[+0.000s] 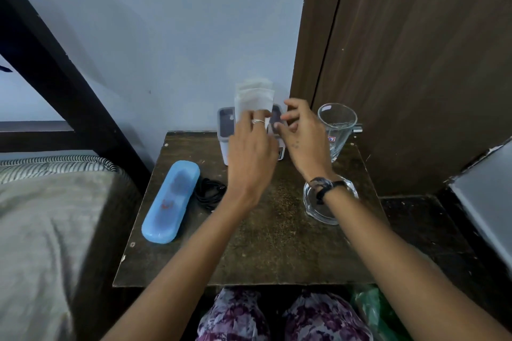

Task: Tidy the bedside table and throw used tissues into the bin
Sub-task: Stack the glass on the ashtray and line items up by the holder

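Observation:
At the back of the dark wooden bedside table stands a white tissue box with a grey lid. My left hand is over it and pinches a white tissue that sticks up from the box. My right hand hovers beside the box on the right, its fingers loosely bent and holding nothing. The front of the box is hidden behind my hands.
A blue plastic case lies on the table's left, with a coiled black cable beside it. A tall drinking glass stands back right, a glass ashtray under my right wrist. A bed lies left; a green bag sits below.

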A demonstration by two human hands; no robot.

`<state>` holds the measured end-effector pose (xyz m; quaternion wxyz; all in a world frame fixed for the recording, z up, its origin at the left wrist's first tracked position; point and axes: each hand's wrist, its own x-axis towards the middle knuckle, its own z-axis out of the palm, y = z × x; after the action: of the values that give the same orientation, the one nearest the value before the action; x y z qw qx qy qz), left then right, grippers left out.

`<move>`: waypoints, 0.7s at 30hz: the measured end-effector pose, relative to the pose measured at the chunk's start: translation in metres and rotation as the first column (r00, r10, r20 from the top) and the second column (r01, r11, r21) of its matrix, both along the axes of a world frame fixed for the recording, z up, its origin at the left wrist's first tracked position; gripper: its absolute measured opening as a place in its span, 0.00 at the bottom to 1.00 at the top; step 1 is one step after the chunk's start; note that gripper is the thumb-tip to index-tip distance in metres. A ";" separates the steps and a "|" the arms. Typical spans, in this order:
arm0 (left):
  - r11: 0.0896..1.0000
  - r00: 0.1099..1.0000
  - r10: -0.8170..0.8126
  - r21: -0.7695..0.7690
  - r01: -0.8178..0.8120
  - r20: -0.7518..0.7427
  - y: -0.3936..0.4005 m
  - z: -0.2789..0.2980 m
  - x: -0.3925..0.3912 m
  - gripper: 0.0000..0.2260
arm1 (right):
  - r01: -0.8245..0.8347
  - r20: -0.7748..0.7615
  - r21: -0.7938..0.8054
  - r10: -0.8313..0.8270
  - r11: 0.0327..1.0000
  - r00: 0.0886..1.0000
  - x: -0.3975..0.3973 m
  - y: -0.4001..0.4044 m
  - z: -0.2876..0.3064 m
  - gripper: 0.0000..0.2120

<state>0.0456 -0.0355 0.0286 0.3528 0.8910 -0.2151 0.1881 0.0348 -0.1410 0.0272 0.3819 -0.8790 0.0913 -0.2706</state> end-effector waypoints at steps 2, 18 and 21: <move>0.987 0.981 -0.128 -0.120 0.111 -0.143 -0.014 -0.005 -0.013 0.09 | 0.019 -0.001 0.046 -0.019 0.999 1.000 -0.017 -0.002 0.000 0.15; 0.859 0.711 -0.454 -0.474 0.191 -0.537 -0.080 -0.028 0.004 0.29 | 0.105 -0.124 0.413 -0.058 0.905 0.991 -0.037 -0.099 -0.046 0.33; 0.842 0.682 -0.502 -0.478 0.248 -0.532 -0.089 -0.033 0.014 0.33 | 0.010 -0.170 0.439 0.071 0.898 0.983 -0.027 -0.108 -0.054 0.36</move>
<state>0.0594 -0.1247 -0.0049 0.5961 0.7526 -0.2240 -0.1674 0.0078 -0.2486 -0.0264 0.5640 -0.7928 0.1704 -0.1558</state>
